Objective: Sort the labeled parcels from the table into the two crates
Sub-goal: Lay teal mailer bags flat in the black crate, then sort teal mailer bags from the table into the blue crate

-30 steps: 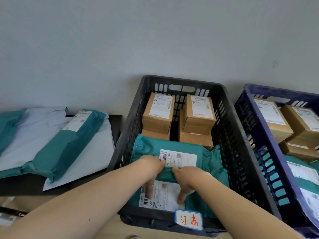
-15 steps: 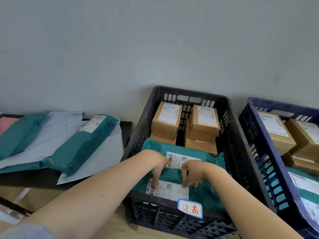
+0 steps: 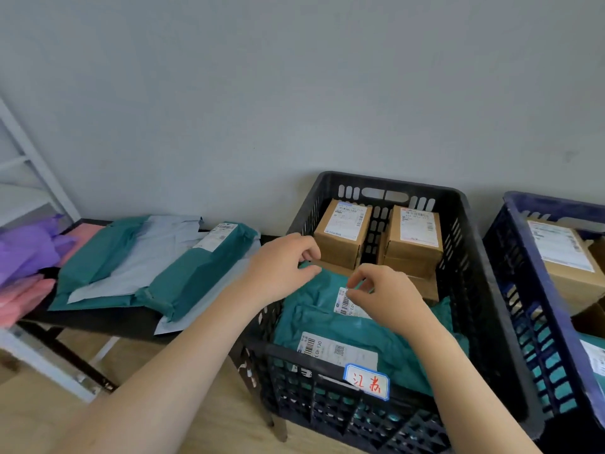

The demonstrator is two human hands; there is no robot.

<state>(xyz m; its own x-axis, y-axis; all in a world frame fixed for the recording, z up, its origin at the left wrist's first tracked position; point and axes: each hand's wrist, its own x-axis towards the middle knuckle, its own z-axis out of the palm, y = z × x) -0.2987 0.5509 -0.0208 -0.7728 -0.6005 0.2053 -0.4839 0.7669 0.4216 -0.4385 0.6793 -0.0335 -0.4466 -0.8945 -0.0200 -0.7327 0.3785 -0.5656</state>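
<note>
A black crate (image 3: pixel 471 257) with a handwritten tag (image 3: pixel 366 382) holds two teal mailer parcels (image 3: pixel 327 317) at the front and labelled cardboard boxes (image 3: pixel 343 232) at the back. My left hand (image 3: pixel 281 268) hovers over the crate's left rim by the upper teal parcel's far corner. Its fingers are loosely curled and hold nothing. My right hand (image 3: pixel 384 291) hangs above that parcel's label (image 3: pixel 343 303), thumb and forefinger close together, nothing plainly between them. A blue crate (image 3: pixel 537 290) on the right holds more boxes and teal parcels.
A low dark table (image 3: pixel 108 322) on the left carries teal mailers (image 3: pixel 196 273), grey mailers (image 3: pixel 154 253), and purple bags (image 3: pixel 26 247) over pink bags (image 3: pixel 23 296). A white shelf frame (image 3: pixel 29 149) stands at far left. The wall runs close behind the crates.
Both hands have lifted off the teal parcels in the black crate and risen toward the camera. The view has tilted back, showing more of the table on the left.
</note>
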